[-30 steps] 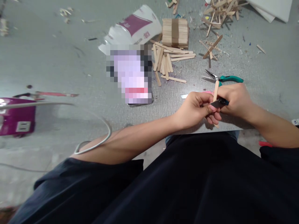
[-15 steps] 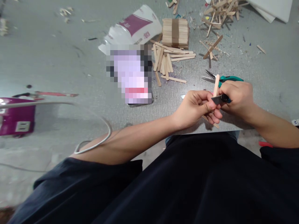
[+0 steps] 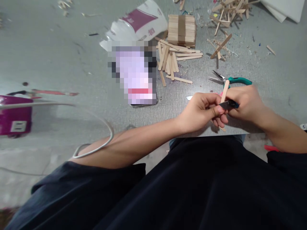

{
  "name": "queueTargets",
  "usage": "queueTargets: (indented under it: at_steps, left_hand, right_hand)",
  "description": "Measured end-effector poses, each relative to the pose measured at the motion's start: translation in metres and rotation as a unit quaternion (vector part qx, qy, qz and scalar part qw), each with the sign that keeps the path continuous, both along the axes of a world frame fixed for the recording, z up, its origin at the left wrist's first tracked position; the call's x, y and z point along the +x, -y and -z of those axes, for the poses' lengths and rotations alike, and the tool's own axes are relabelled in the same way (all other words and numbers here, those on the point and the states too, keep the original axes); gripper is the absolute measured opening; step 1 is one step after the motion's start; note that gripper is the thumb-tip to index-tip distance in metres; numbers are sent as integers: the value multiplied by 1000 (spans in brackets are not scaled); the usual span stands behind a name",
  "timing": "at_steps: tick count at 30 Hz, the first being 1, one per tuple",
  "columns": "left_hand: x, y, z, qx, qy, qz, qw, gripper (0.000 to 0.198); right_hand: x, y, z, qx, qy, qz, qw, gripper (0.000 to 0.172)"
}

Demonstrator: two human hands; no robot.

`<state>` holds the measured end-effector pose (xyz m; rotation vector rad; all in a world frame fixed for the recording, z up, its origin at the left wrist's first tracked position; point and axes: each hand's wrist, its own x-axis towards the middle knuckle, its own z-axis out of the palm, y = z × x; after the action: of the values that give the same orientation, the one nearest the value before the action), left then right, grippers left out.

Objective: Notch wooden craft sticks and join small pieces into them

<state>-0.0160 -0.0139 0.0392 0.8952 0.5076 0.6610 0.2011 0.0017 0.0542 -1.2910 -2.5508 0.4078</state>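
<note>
My left hand (image 3: 203, 110) is closed on a wooden craft stick (image 3: 224, 91), pinching it between thumb and fingers so that its rounded end points up and away from me. In my right hand (image 3: 246, 99) is a utility knife (image 3: 233, 103) with a dark handle. The knife's flat blade (image 3: 224, 104) lies across the stick, right at my left thumb. My fingers hide most of the handle and the middle of the stick. Just beyond my right hand lie long-nose pliers (image 3: 240, 80) with green grips, their jaws apart.
Loose craft sticks (image 3: 170, 60) lie near a banded stick bundle (image 3: 181, 30) and a white-and-purple plastic package (image 3: 144, 20). A blurred phone-like device (image 3: 134, 76) sits left of them. A glued stick piece (image 3: 220, 48) stands farther back. A grey cable (image 3: 111, 134) loops over my left forearm.
The view has shifted slightly. The blade has turned a little and sits slightly lower against the stick; both hands keep their hold.
</note>
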Motion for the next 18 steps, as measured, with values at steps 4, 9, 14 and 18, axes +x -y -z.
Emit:
queueTargets:
  at_steps: [4,9,14,18]
  left_hand:
    - [0,0,0,9,-24,18,1000,48]
    - [2,3,1,-15,1,12,1000,52]
    - [3,4,0,-27,17,2,999,55]
    - [5,5,1,-35,30,-6,999,54]
  right_hand:
    - [2,0,0,-34,-9,-16,999,32]
    - [-3,2,2,-2,-3,25,1000,32]
    - [-10,6,3,49,-1,59,997,29]
    - [-11,8,4,67,11,66,995,32]
